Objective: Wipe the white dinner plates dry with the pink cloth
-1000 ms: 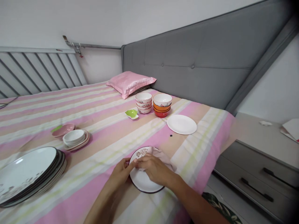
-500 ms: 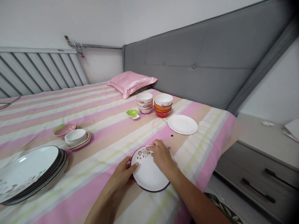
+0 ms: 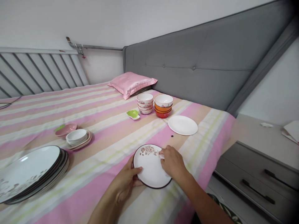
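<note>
Head-worn camera, single view | facing forward and down over striped bed [image 3: 105,124] | left hand [image 3: 128,175] and right hand [image 3: 173,162] close below | gray headboard [image 3: 210,59] beyond

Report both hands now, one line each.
Left hand: holding the dark-rimmed plate by its left edge, thumb on top.
Right hand: closed on a pale cloth, mostly hidden, at the plate's right side.

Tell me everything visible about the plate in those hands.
The plate, round, white and ceramic-looking, has a dark rim and brown flower pattern near its far edge. It faces up over the bedspread, contact unclear. The left hand grips its left edge, thumb on top; the right hand holds pale cloth at its right.
</note>
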